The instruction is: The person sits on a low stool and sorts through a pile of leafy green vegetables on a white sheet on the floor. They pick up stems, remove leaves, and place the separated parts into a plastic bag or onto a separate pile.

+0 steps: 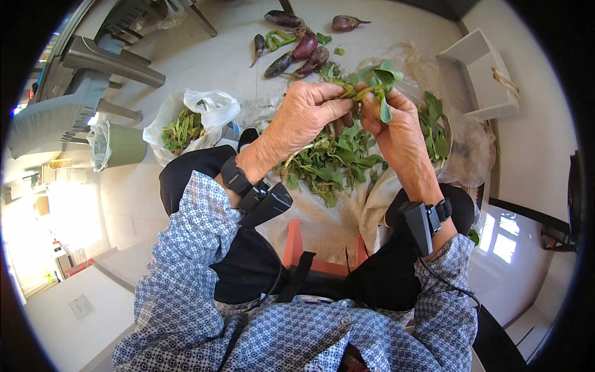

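Observation:
My left hand (309, 114) and my right hand (395, 123) are raised close together over a pile of leafy greens (332, 160). Between them is a green leafy stem (383, 76); the fingertips of both hands pinch it, with its broad leaves by my right hand. The pile lies on a pale cloth sheet (316, 216) on the floor between my knees. More green leaves (434, 128) lie to the right, beyond my right wrist. At the left, a white plastic bag (216, 107) stands with its mouth spread around plucked stems and leaves (183, 132).
Several eggplants (304, 46) and green peppers (279, 39) lie on the floor ahead. A green trash bin (123, 144) and grey chairs (114, 60) stand left. Clear plastic (469, 144) and a white open box (483, 69) are at the right. A pink stool (293, 242) is beneath me.

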`<state>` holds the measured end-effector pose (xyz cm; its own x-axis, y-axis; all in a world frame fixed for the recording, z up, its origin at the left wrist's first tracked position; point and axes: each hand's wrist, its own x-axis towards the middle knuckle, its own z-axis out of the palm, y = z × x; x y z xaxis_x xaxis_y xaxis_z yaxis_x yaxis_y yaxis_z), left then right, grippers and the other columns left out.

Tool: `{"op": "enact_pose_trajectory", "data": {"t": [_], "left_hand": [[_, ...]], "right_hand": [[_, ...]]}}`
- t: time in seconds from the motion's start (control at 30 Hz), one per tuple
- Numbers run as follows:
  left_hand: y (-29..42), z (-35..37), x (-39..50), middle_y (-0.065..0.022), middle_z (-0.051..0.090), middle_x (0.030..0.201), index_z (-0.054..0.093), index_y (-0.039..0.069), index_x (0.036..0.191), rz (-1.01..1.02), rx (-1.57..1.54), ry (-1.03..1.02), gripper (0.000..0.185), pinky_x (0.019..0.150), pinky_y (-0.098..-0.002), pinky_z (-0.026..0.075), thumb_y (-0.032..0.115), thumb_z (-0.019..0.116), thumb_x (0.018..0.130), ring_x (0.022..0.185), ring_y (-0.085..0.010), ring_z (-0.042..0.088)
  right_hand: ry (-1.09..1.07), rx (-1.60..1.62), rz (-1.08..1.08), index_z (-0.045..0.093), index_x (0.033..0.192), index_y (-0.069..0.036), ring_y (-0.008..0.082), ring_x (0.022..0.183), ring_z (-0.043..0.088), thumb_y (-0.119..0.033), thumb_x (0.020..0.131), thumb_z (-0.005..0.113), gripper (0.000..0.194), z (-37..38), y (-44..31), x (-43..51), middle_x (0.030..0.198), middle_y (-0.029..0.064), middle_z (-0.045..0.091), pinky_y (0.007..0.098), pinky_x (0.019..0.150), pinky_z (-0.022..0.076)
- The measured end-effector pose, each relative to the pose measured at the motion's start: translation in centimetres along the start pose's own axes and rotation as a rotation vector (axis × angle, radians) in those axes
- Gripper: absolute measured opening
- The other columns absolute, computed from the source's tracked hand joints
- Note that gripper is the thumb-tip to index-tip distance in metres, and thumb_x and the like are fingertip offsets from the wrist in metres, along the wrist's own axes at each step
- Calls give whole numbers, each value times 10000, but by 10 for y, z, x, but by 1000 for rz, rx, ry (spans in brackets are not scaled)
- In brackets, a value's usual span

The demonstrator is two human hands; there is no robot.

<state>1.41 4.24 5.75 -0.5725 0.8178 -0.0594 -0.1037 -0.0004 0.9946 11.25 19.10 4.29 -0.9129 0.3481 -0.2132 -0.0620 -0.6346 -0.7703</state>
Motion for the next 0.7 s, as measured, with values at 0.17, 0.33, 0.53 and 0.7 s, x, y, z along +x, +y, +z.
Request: {"op": "enact_pose_trajectory", "data": {"t": [0.17,0.33,0.53,0.7], "left_hand": [[1,0,0,-55,665,777,670,-34,983,-17,45,-40,201,568,-229,491,146,609,921,646,-99,607],[-2,5,0,-51,652,712,671,-49,897,-20,53,-6,209,544,-233,481,141,584,911,602,-91,585],[-6,3,-3,-54,646,696,664,-21,839,-82,89,6,187,543,-230,479,142,591,893,591,-91,586],[-12,7,-4,-27,600,614,653,0,754,-38,119,73,181,487,-218,429,132,587,858,529,-75,540]], "right_hand": [[3,-6,-32,685,986,-30,76,697,532,-84,844,707,154,-4,3,2,864,-5,651,234,596,415],[76,-98,-27,687,949,-41,62,634,452,-80,845,706,113,-1,6,3,807,-30,615,223,560,361],[114,-220,-17,652,926,5,75,585,416,-76,853,700,119,4,8,3,710,-17,539,207,503,313],[83,-174,38,631,903,6,79,600,431,-83,862,693,116,4,11,2,731,0,540,205,503,327]]}}
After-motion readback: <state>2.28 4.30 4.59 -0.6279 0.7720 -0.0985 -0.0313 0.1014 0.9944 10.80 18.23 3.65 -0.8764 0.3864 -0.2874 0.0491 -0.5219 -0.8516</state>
